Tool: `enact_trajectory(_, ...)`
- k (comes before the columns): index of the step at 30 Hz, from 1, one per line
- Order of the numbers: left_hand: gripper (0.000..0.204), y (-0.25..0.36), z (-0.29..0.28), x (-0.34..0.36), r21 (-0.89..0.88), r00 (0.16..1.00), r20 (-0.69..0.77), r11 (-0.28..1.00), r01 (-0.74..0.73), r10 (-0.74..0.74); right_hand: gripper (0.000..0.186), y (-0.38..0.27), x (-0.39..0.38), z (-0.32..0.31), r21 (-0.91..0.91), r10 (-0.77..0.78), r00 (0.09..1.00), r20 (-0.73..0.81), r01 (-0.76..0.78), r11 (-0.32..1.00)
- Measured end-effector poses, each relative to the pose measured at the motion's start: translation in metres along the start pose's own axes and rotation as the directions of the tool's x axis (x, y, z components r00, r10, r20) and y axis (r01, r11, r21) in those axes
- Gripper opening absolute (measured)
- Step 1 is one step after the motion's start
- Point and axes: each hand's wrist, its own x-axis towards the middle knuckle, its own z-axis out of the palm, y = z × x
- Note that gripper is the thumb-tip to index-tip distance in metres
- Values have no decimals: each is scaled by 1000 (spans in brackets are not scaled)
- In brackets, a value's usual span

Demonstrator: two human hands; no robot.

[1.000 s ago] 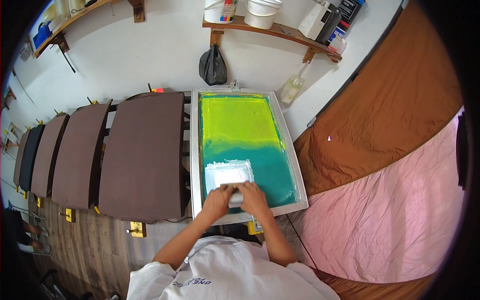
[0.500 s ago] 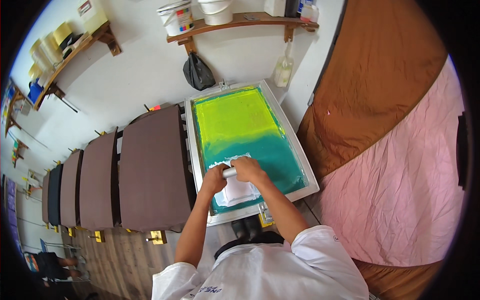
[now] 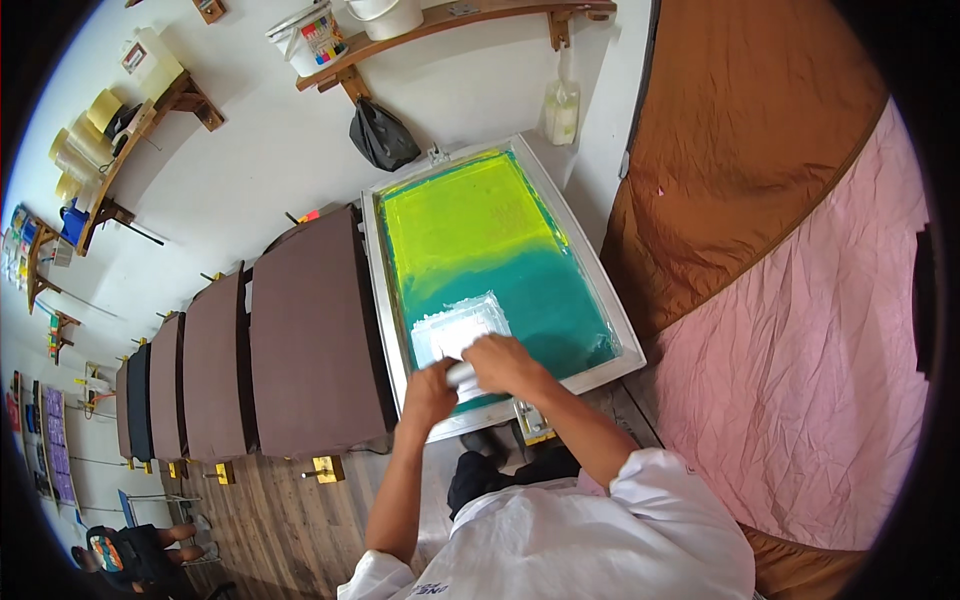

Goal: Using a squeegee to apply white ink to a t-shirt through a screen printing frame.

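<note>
A screen-printing frame (image 3: 378,275) with pale, light-coloured sides lies in front of me. Its mesh is yellow-green (image 3: 470,215) at the far half and teal (image 3: 555,310) at the near half. White ink (image 3: 455,322) covers a patch at the near left of the mesh. Both hands are closed on the pale bar handle of a squeegee (image 3: 460,374) at the near end of that patch. My left hand (image 3: 430,393) grips its left end; my right hand (image 3: 503,363) wraps over the right. The squeegee's blade is hidden beneath my hands.
Several boards (image 3: 305,335) covered in dark brown cloth stand in a row at the left. Behind the frame, a wall shelf (image 3: 450,22) carries white buckets (image 3: 308,38), with a black bag (image 3: 383,135) hanging below. Brown and pink sheets (image 3: 780,390) hang at the right. Another person (image 3: 140,560) is at the far lower left.
Both hands and the squeegee have come nearer to me along the mesh, showing more white ink beyond them. The whole view has also shifted slightly.
</note>
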Motion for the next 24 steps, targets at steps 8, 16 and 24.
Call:
enact_trajectory(8,38,-37,3,42,-82,989,-147,997,-12,0,29,9,55,18,-34,6,981,-193,-13,999)
enact_trajectory(16,43,14,8,-42,-75,997,-70,997,-33,28,44,-22,-41,27,32,17,989,-145,-13,999)
enact_trajectory(24,30,-47,-9,53,83,975,-143,984,-157,167,29,-17,47,-21,-149,83,983,-165,-108,983)
